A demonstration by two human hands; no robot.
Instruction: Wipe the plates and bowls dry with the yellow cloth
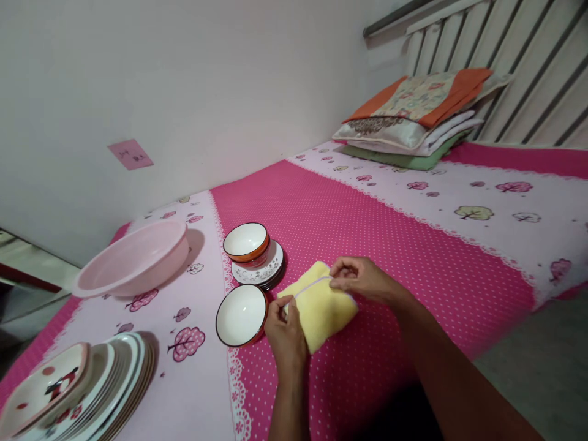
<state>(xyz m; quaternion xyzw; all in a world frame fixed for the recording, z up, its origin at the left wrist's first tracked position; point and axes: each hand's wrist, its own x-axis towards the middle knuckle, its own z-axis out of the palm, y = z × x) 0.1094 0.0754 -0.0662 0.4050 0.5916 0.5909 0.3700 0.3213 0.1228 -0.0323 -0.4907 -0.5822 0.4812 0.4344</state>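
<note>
A yellow cloth [324, 309] with a pale purple edge lies folded on the pink dotted bedsheet. My left hand [285, 331] pinches its left edge between thumb and fingers. On the opposite side, my right hand [361, 280] grips the upper right edge in a pinch. Just left of the cloth sits a bowl [242, 315], white inside with a dark rim, close to my left hand. Behind that bowl, stacked bowls [247, 241] with orange outsides rest on a small pile of patterned plates [274, 260].
A pink plastic basin [133, 257] stands at the left by the wall. Several stacked plates [131, 355] and a decorated dish [55, 383] fill the near left corner. Folded cushions [413, 116] lie against the slatted headboard [500, 55]. A pink note [130, 154] is on the wall.
</note>
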